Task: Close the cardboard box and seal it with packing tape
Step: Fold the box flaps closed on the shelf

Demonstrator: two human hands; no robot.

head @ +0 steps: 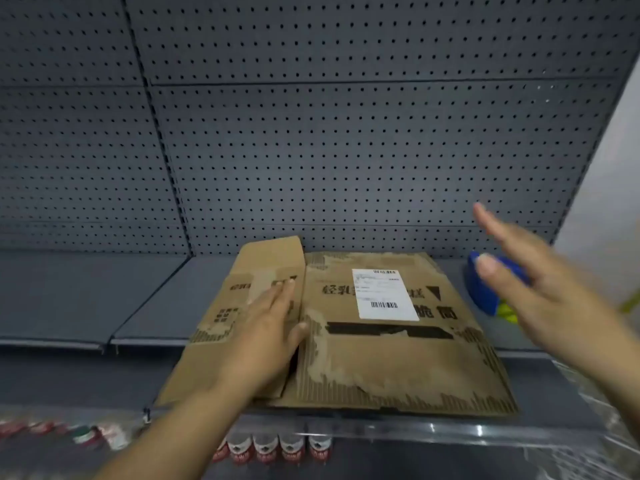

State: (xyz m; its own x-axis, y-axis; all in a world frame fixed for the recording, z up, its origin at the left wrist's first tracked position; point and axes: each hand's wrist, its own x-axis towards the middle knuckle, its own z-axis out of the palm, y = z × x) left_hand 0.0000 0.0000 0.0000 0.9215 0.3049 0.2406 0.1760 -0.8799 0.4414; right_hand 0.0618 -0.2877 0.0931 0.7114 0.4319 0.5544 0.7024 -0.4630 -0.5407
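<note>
Resting on one cardboard box (381, 341): left hand (270, 327); right hand (540, 289) raised.

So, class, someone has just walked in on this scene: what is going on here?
A person is closing a cardboard box that sits on a grey shelf. The left hand presses flat on the left flap, next to the wide flap bearing a white shipping label. The right hand is open in the air, empty, near a blue tape dispenser at the box's right. No fresh tape shows on the seam yet.
</note>
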